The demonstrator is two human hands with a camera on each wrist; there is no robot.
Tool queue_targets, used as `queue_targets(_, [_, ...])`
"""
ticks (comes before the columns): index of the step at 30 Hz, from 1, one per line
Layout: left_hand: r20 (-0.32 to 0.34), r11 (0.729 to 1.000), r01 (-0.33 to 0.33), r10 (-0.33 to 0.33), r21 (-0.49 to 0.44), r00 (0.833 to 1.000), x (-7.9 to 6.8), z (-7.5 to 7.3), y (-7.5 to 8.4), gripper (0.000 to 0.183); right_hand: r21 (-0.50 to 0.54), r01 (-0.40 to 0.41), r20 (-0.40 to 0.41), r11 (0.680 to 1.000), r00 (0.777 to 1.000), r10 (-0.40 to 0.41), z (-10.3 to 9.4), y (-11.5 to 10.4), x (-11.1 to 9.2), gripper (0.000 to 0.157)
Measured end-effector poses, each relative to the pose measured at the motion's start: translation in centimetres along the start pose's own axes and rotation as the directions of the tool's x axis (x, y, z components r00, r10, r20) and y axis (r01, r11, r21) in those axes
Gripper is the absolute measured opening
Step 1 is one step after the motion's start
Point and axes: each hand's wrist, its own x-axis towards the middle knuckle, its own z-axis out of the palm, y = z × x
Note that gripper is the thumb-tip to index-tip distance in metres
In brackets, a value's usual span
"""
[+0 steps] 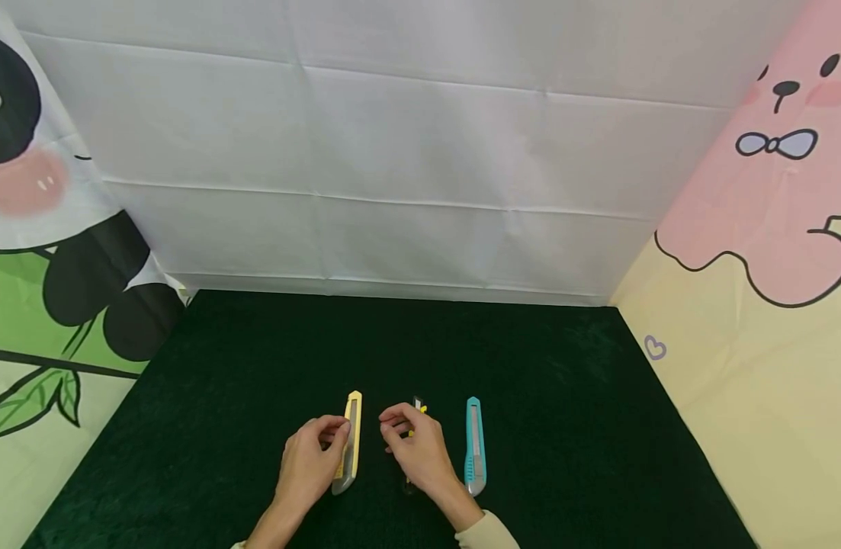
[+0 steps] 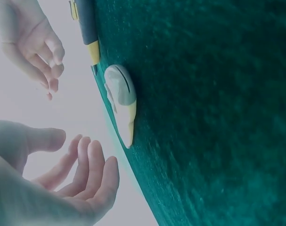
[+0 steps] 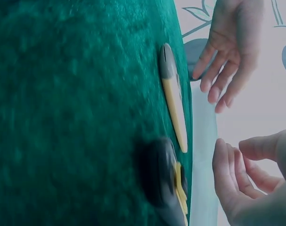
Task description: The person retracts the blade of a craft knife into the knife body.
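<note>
Three box cutters lie side by side on the dark green cloth. Over the yellow box cutter (image 1: 354,435) with a grey end hovers my left hand (image 1: 305,465), fingers loosely bent and holding nothing; it overlaps the cutter's left edge in the head view. My right hand (image 1: 423,456), likewise holding nothing, is above the black-and-yellow box cutter (image 3: 162,174) and hides most of it in the head view. To the right of that hand lies the teal box cutter (image 1: 475,446). Both wrist views show the hands raised off the cloth, facing each other.
A green velvet-like cloth (image 1: 530,358) covers the table. White fabric (image 1: 406,152) hangs behind it. Printed panels stand at the sides, a panda-like one (image 1: 22,191) on the left and a pink bear (image 1: 784,183) on the right.
</note>
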Motion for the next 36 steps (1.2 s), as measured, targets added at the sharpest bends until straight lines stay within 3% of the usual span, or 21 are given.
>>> queue_targets(8, [-0.023,0.999,-0.014,0.015,0.043,1.000,0.1,-0.1,0.0,0.020,-0.060,0.018,-0.045,0.998,0.999,-0.021,-1.9,-0.1,-0.1,0.015])
queue_targets(27, [-0.077,0.987,-0.077,0.088,0.141,0.993,0.2,-0.7,-0.4,0.012,-0.166,-0.015,-0.056,0.986,0.998,0.006,-5.3,0.4,-1.4,0.017])
queue_targets(36, [-0.136,0.968,-0.150,0.179,0.203,0.974,0.2,-1.0,-1.1,0.009,-0.300,0.012,-0.110,0.954,0.993,-0.047,-7.0,0.7,-2.2,0.014])
